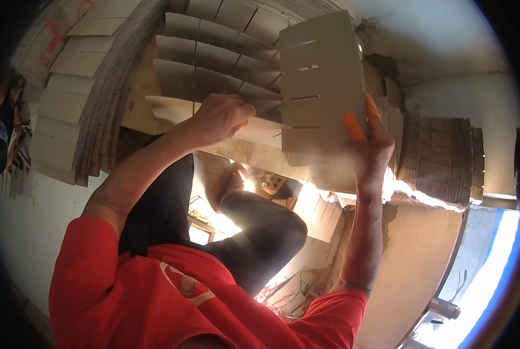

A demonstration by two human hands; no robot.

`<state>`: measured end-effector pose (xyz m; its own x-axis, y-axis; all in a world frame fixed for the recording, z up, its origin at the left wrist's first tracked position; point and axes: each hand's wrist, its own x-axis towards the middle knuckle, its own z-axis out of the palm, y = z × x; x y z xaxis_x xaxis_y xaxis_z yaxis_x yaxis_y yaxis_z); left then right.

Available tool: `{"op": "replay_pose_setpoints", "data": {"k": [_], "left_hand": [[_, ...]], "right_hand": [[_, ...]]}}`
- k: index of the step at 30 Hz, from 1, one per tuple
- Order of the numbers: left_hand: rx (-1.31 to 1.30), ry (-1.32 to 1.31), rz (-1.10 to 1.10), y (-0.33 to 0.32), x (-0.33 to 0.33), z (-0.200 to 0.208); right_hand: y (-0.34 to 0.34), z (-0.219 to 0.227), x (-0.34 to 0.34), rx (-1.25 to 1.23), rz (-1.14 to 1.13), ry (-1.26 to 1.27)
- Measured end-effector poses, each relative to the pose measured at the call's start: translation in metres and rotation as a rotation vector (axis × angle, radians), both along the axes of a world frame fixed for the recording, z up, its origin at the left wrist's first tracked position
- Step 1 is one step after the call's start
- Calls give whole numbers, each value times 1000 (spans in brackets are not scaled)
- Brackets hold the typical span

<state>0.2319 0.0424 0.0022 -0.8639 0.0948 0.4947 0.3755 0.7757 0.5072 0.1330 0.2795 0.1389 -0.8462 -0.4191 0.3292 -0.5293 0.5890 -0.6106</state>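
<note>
Slotted cardboard strips (216, 49) stand interlocked in a divider grid on the work surface in front of me. My left hand (220, 119) is closed over the nearest strip (170, 107), its fingers curled at the top edge; the fingertips are partly hidden, and a bit of orange cover shows on one. On the right, my right hand (373, 139) grips an upright batch of slotted cardboard sheets (321, 75) by the right edge. Orange covers sit on its thumb and a finger. The batch's slots face left, close beside the grid's right end.
Tall stacks of slotted cardboard (68, 104) stand at the left. Another bundle of cardboard strips (440, 154) is at the right. Below the work surface are my bent leg (266, 227), a loose slotted piece (317, 215) and tangled cords (306, 285). A wall (446, 35) rises at the far right.
</note>
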Motion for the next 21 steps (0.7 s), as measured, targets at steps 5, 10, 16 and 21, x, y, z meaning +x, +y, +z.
{"op": "replay_pose_setpoints", "data": {"k": [5, 10, 16, 21], "left_hand": [[46, 7, 15, 2, 0, 1], [17, -31, 3, 0, -2, 1], [-14, -50, 15, -1, -4, 1], [16, -90, 36, -1, -5, 1]], "right_hand": [[1, -8, 3, 0, -6, -7], [-8, -16, 5, -103, 142, -259], [-35, -15, 10, 226, 98, -469], [-27, -32, -10, 279, 311, -227]]}}
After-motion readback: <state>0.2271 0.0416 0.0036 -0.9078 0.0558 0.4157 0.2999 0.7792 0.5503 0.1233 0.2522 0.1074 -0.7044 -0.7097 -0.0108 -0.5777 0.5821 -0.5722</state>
